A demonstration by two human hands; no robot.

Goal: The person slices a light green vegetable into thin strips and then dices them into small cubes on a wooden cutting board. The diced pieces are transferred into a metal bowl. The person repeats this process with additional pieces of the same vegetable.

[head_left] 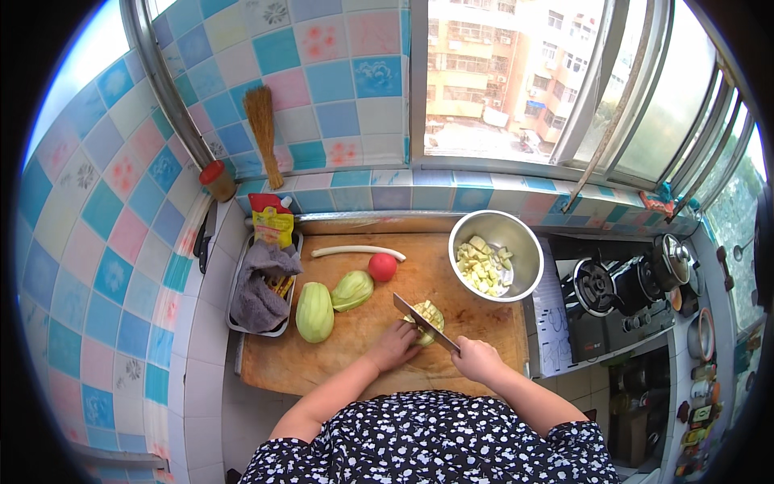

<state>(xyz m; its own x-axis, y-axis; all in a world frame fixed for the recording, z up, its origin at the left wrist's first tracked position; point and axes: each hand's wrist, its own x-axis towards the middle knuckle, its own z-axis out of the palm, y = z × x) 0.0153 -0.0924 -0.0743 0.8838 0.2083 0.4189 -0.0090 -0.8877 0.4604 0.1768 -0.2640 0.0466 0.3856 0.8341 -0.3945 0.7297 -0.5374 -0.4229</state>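
My right hand (476, 360) is closed round the handle of a kitchen knife (426, 322). Its blade points up and to the left, across diced pale green pieces (430, 313) on the wooden cutting board (484, 339). Close to the blade, my left hand (395, 345) presses its bent fingers on the piece of peeled eggplant being cut, which they partly hide. Left of it lie two larger peeled eggplants, one whole-looking (314, 312) and one shorter (352, 290). A red tomato (382, 266) and a long white scallion stalk (359, 250) rest behind them.
At the board's back right stands a steel bowl (528, 262) holding diced pieces. A tray (232, 310) at the left carries a grey cloth (262, 286) and a yellow pouch (272, 226). A gas stove (601, 331) is on the right; a straw brush (260, 129) leans against the tiled wall.
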